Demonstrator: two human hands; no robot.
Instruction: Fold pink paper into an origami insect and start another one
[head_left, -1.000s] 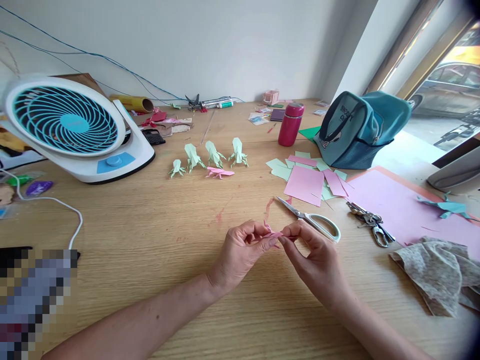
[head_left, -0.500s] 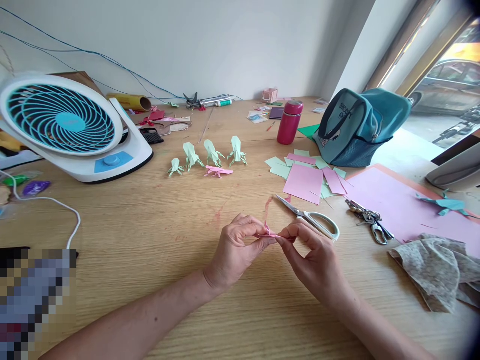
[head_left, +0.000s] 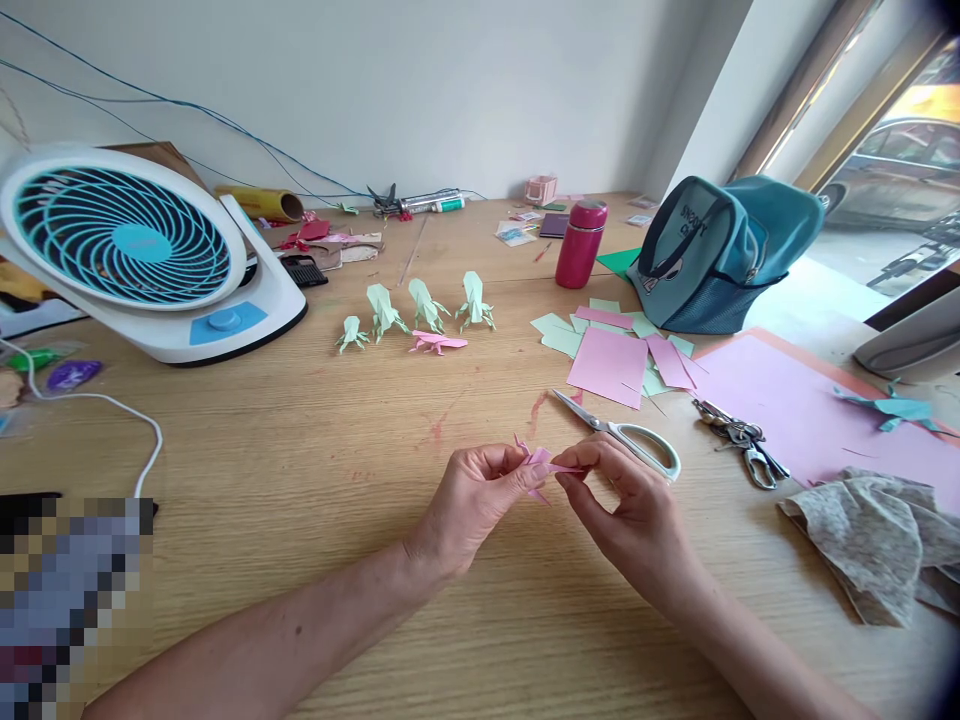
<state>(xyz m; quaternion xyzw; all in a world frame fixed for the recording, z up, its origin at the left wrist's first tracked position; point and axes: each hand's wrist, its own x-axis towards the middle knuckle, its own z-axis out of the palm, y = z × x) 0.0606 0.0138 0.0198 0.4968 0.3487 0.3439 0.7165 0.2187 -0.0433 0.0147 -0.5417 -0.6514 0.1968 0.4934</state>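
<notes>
A small pink folded paper figure (head_left: pixel 541 462) is pinched between both my hands just above the wooden table (head_left: pixel 315 460). My left hand (head_left: pixel 472 500) grips its left side with thumb and fingers closed. On its right end my right hand (head_left: pixel 630 515) is pinched shut. White-handled scissors (head_left: pixel 622 435) lie just beyond my right hand. Farther back stand several pale green folded paper figures (head_left: pixel 427 308) and one pink one (head_left: pixel 437 343).
A white and teal fan (head_left: pixel 142 255) sits at the far left with a white cable (head_left: pixel 112 410). Pink and green paper sheets (head_left: pixel 611 360), keys (head_left: pixel 742 445), a magenta bottle (head_left: pixel 577 245), a teal bag (head_left: pixel 720 255) and a crumpled cloth (head_left: pixel 870 540) fill the right side.
My fingers have shifted on the pink figure, which now shows more between the hands, with its points sticking up. The hands stay in the same spot.
</notes>
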